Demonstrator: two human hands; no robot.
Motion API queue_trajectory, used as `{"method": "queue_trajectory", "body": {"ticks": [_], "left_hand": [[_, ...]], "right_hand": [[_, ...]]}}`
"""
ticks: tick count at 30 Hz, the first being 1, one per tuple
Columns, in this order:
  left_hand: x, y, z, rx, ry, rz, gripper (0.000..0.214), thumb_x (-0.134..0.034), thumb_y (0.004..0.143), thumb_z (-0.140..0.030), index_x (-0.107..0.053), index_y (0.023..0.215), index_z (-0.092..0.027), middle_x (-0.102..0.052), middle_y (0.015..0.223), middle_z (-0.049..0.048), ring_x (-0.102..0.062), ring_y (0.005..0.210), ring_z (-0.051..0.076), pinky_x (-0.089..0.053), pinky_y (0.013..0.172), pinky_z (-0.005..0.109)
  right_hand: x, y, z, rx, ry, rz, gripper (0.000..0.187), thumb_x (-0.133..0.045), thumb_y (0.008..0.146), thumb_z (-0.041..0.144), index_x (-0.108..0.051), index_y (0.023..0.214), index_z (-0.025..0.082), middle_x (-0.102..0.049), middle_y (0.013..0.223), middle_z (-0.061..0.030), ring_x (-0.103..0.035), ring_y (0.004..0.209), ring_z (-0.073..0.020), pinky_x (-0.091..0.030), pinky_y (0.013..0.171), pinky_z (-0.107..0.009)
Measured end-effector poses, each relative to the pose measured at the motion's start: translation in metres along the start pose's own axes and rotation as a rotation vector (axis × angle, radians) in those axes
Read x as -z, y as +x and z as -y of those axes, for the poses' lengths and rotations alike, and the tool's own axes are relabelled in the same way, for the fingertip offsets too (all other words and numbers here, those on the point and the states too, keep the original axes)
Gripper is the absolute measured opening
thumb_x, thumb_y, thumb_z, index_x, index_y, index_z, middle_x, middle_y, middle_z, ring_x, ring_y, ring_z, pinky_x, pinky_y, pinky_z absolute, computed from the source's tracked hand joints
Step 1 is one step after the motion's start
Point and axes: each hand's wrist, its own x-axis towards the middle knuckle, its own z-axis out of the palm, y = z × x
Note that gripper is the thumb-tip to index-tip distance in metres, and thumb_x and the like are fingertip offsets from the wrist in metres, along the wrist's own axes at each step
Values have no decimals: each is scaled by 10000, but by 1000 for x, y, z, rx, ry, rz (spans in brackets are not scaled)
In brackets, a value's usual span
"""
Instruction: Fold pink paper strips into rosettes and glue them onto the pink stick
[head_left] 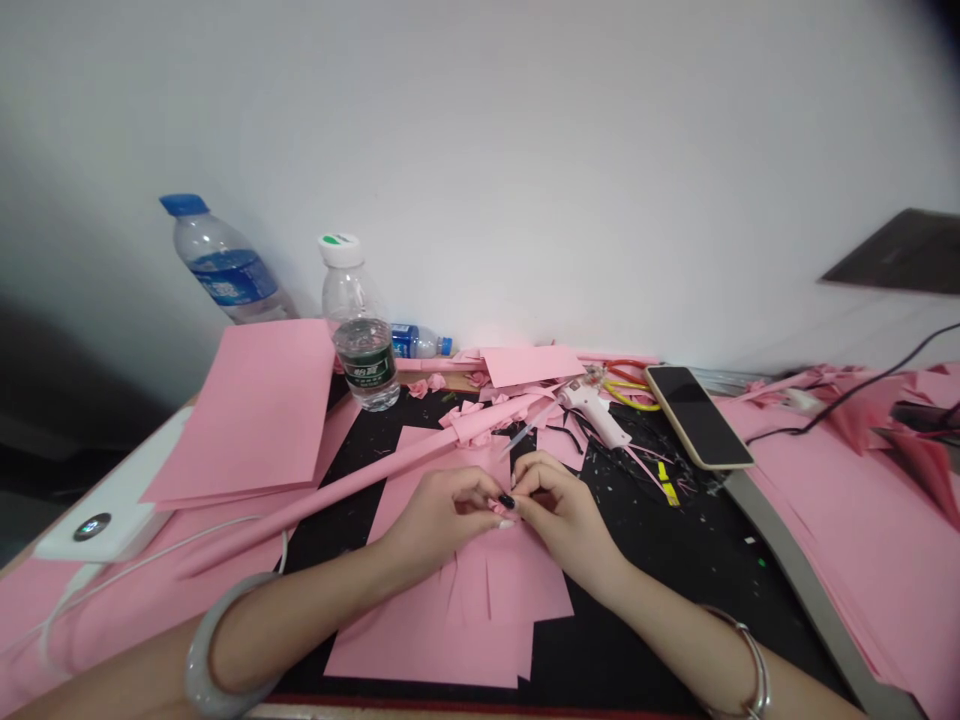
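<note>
Closest in, a grey bangle [225,650] circles the left wrist at the lower left of the frame. At centre the left hand [439,515] and right hand [566,510] meet, each grip closed to a fingertip pinch on one pink paper scrap [501,509], too small to tell its long axis. Under them a slit pink sheet [450,630] lies on the black surface [660,540], its cuts running toward the hands. A long pink paper roll [337,497] slants from lower left to upper right.

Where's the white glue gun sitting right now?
In the head view the glue gun lies on the black mat just beyond the right hand, scissors behind it and the phone to its right.
</note>
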Motion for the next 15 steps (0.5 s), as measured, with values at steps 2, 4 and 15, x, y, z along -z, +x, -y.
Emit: {"method": "queue_trajectory", "body": {"ticks": [2, 4, 15], "left_hand": [[0, 0, 1, -9, 16, 3, 59, -714, 676, -138, -662, 703, -143, -683, 740, 24, -623, 716, 157, -466, 665, 253], [1, 0, 2, -30, 32, 3, 58, -717, 678, -138, -660, 687, -143, -684, 735, 22, -616, 704, 151, -458, 650, 244], [2, 0, 1, -31, 29, 6, 47, -706, 667, -118, -671, 670, -150, -687, 708, 11, -622, 683, 146, -461, 636, 237]], "right_hand": [[0, 2, -1, -19, 41, 13, 156, -636, 785, 130, -593, 642, 177, -515, 798, -17, -534, 781, -162, -394, 680, -270], [0, 2, -2, -41, 74, 19, 153, -643, 779, 141, -591, 640, 176, -510, 790, -15, -525, 778, -162, -388, 692, -275], [-2, 3, -4, -78, 121, 115, 103, -570, 786, 104, -523, 776, 196, -490, 752, 20, -462, 618, -111, -381, 562, -231]]}}
